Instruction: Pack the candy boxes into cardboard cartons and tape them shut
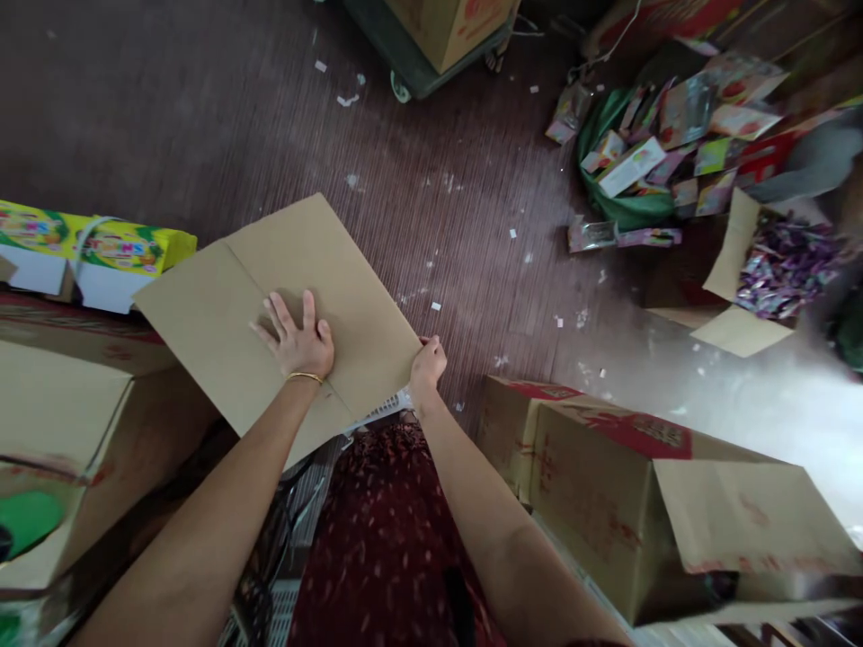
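In front of me lies a flat brown cardboard sheet (368, 296) with a crease running across it. My left hand (300, 340) presses on its face, palm down with the fingers spread, a gold bangle at the wrist. At the sheet's right corner, my right hand (428, 364) is closed around the edge, with the thumb on the near side. Part of a white plastic basket (384, 409) shows under the sheet's near edge. The rest of what supports the sheet is hidden.
Yellow printed packs (121, 252) sit at the left above a large carton (60, 395). An open carton (593, 494) stands at my right. Farther off are a wheeled trolley (431, 85), a green sack (634, 208) of small boxes, and a carton of purple wrappers (786, 265).
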A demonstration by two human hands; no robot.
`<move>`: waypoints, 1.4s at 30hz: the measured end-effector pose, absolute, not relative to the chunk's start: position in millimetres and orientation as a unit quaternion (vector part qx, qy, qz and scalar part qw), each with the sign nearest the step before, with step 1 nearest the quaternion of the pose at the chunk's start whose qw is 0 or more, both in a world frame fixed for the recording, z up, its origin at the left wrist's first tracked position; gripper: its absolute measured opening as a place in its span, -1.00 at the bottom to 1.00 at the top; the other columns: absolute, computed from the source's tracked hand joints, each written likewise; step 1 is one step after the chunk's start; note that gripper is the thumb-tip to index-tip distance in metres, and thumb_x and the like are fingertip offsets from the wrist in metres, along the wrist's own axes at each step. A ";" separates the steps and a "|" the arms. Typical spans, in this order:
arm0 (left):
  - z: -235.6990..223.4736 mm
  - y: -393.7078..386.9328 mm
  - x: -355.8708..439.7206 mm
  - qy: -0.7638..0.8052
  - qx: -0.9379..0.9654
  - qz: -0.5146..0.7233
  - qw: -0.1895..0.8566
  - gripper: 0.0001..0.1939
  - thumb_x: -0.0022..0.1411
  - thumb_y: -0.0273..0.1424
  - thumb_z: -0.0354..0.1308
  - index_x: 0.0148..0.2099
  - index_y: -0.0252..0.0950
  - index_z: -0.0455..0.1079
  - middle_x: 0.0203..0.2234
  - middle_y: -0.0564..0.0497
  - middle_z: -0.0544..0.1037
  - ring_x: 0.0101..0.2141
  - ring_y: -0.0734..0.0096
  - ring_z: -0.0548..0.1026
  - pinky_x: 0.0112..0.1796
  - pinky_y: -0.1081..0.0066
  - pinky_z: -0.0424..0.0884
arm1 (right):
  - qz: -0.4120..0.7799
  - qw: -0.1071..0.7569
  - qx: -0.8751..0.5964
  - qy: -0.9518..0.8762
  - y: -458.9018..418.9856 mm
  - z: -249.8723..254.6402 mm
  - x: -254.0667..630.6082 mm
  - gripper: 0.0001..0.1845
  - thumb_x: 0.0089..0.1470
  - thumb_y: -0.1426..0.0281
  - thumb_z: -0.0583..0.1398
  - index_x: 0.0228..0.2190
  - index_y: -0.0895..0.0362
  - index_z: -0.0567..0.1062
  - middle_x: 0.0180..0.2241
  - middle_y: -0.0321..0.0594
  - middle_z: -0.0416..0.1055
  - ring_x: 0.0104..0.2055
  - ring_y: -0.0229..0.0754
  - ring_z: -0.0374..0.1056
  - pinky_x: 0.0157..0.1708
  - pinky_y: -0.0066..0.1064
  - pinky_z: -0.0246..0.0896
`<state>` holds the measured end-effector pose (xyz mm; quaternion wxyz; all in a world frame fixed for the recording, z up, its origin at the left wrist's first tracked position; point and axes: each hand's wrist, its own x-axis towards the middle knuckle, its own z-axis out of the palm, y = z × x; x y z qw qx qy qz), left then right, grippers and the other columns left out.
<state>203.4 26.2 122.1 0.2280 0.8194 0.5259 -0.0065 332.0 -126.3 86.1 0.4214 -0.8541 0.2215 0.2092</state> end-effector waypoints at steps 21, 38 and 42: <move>113.2 35.8 196.1 0.427 0.872 -0.010 0.239 -0.31 0.27 -0.14 0.01 0.37 -0.17 -0.03 0.35 -0.06 -0.51 0.31 -0.09 -0.45 0.21 -0.22 -0.42 | 0.220 0.480 -0.729 0.436 -218.2 93.1 352.0 -0.19 0.18 0.01 -0.44 0.01 0.12 0.35 0.03 0.02 0.37 0.14 -0.11 0.25 0.12 0.05 0.06; 96.9 51.4 180.2 0.425 0.885 -0.003 0.189 -0.45 0.35 -0.30 -0.14 0.34 -0.27 0.08 0.34 -0.22 -0.11 0.33 0.10 -0.19 0.25 0.01 -0.08 | 0.262 0.071 -0.798 -0.538 -58.1 132.6 270.2 -0.33 0.24 0.11 -0.09 0.29 0.14 0.03 0.35 -0.06 -0.20 0.39 -0.01 -0.42 0.28 0.10 -0.60; 97.8 113.3 185.0 0.455 0.871 0.007 0.183 -0.44 0.34 -0.20 -0.14 0.34 -0.17 0.08 0.35 -0.12 -0.11 0.32 0.03 -0.20 0.23 -0.09 -0.18 | 0.275 0.007 -0.789 -0.550 -53.4 135.3 267.5 -0.03 0.08 -0.15 0.01 0.31 0.18 -0.10 0.36 0.01 -0.38 0.39 0.06 -0.55 0.26 0.14 -0.71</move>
